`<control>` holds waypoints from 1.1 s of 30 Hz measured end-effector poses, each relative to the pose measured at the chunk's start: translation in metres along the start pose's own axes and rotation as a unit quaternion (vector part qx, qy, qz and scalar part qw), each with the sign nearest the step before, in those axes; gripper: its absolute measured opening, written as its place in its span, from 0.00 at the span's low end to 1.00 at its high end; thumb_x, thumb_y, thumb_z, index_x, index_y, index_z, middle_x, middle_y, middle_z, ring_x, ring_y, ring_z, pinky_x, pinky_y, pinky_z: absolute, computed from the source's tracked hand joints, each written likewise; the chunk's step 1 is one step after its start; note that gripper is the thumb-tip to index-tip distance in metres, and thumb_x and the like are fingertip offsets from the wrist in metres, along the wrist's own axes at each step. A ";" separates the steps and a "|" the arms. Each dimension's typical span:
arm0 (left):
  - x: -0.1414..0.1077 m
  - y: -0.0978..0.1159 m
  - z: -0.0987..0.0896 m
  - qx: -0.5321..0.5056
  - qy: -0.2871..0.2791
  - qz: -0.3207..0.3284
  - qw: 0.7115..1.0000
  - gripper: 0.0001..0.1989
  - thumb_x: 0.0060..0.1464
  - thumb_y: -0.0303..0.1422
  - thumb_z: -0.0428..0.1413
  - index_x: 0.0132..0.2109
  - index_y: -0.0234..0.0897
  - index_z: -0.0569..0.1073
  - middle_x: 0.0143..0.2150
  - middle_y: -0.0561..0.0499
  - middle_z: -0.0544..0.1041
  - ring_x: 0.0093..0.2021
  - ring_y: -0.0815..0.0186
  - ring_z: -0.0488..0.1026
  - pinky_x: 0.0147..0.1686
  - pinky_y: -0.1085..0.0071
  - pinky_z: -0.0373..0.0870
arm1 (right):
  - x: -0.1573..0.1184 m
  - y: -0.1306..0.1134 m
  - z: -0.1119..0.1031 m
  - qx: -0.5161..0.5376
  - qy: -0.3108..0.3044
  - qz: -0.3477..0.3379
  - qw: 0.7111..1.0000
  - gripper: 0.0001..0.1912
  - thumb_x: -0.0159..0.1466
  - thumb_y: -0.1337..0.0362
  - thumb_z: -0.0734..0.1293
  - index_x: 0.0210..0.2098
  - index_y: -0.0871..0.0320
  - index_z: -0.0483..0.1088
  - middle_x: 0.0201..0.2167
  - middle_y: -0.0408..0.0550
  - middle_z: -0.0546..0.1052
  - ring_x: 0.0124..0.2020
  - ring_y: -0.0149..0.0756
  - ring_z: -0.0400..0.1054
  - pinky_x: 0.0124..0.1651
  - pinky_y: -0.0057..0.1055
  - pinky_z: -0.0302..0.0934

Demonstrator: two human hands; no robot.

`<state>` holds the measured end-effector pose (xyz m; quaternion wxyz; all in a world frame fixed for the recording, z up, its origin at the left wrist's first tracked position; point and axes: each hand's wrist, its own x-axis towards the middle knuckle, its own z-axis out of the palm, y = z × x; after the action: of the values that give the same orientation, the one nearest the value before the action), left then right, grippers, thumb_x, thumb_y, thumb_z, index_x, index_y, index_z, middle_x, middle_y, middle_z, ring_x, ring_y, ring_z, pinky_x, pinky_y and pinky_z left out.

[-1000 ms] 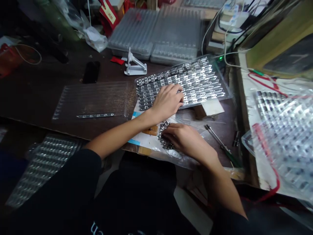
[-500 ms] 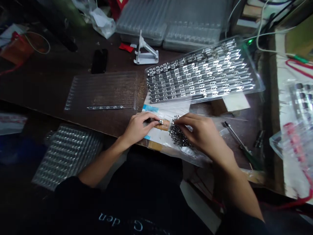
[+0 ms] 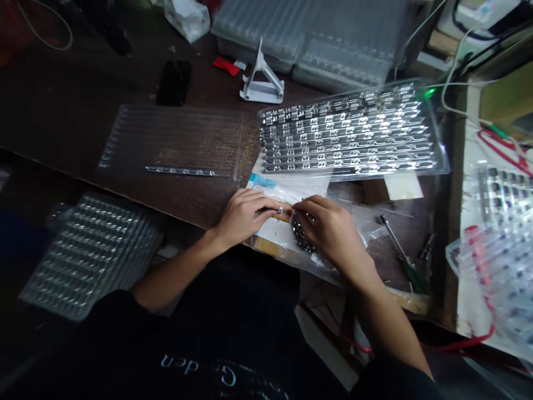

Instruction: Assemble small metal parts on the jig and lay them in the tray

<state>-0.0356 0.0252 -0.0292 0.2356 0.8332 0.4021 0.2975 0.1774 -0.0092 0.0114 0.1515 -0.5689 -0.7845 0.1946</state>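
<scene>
Part (image 3: 280, 210) at tips of L hand (image 3: 244, 215), to its right, on or just over brown block (image 3: 285, 217), can't tell which; L hand nearer, R hand (image 3: 333, 229) just beyond on right. Long axis too small to read. L thumb & forefinger clamped on part; R fingertips bunched at pile (image 3: 302, 236), can't tell if gripping. Part tiny, shiny, silvery, approx. boxy, details blurred. Pile: loose metal bits, prob. same sort. Far right, tray (image 3: 442, 164) w/ long shiny rows running L–R. Far left, clear tray (image 3: 166, 130) w/ single strip (image 3: 180, 171) along near side. Screwdriver (image 3: 401, 251) right of R hand, handle near.
</scene>
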 end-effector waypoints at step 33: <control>0.008 0.018 0.017 -0.024 0.018 -0.021 0.999 0.02 0.59 0.30 0.61 0.39 0.40 0.75 0.38 0.52 0.80 0.43 0.62 0.75 0.46 0.64 0.66 | -0.015 0.013 -0.020 -0.011 -0.137 -0.022 0.990 0.12 0.68 0.71 0.59 0.44 0.57 0.74 0.39 0.50 0.77 0.37 0.39 0.73 0.38 0.32 0.62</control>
<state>-0.0107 0.0186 -0.0269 0.2546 0.8132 0.4160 0.3174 0.2020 -0.0174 0.0224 0.0404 -0.5210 -0.8124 0.2587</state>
